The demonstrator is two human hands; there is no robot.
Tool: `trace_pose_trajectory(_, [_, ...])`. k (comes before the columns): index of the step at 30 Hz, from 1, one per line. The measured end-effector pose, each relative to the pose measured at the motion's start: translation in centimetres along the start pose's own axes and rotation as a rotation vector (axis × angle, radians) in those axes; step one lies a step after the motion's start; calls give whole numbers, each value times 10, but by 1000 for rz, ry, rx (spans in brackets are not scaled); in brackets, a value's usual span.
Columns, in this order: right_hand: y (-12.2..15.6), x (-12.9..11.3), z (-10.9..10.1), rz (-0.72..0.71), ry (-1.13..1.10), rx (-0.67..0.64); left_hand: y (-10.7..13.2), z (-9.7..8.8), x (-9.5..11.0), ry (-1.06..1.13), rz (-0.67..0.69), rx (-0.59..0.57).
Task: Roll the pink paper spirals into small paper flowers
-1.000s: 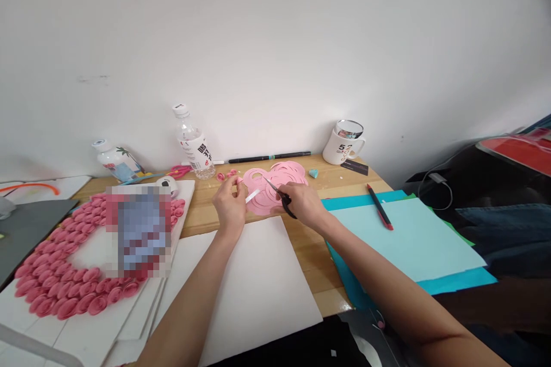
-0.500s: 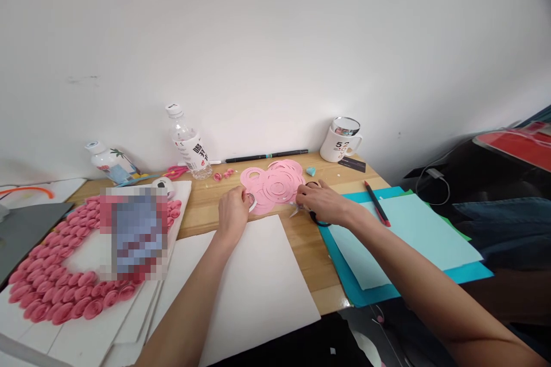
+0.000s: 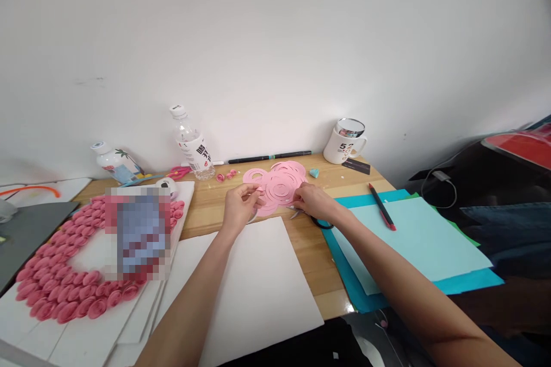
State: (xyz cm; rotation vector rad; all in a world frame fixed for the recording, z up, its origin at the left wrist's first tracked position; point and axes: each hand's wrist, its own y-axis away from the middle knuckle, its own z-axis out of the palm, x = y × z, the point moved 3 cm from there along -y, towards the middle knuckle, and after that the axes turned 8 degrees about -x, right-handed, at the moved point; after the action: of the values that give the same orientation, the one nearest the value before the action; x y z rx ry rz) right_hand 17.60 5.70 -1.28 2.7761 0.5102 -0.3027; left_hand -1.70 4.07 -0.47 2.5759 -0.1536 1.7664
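Several pink paper spirals (image 3: 280, 182) lie overlapping on the wooden desk (image 3: 206, 206) near the wall. My left hand (image 3: 239, 207) pinches the left edge of one spiral. Fingers closed, my right hand (image 3: 315, 202) grips the pile's right edge. Black-handled scissors (image 3: 321, 223) lie on the desk just under my right wrist, no longer held. A white board (image 3: 253, 281) lies in front of both hands.
A ring of pink paper roses (image 3: 64, 292) lies on white boards at left. Along the wall stand a water bottle (image 3: 191, 143), a small bottle (image 3: 114, 163), pink scissors (image 3: 178, 171), a black pen (image 3: 269, 156) and a mug (image 3: 344, 143). Blue paper sheets (image 3: 413, 241) carry a red pen (image 3: 381, 206).
My right hand held the scissors up over the pink spirals, then laid them on the desk and took the pile's right edge. My left hand let a white strip go and pinched a spiral.
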Motion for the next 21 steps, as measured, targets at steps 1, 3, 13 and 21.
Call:
trace_pose_trajectory(1, [0, 0, 1, 2, 1, -2, 1, 1, 1, 134, -9, -22])
trace_pose_trajectory(3, [1, -1, 1, 8, 0, -6, 2, 2, 3, 362, -29, -46])
trace_pose_trajectory(13, [9, -8, 3, 43, 75, -12, 4, 0, 5, 525, -65, -29])
trace_pose_trajectory(21, [18, -7, 2, -1, -417, 163, 6, 6, 5, 558, -56, -34])
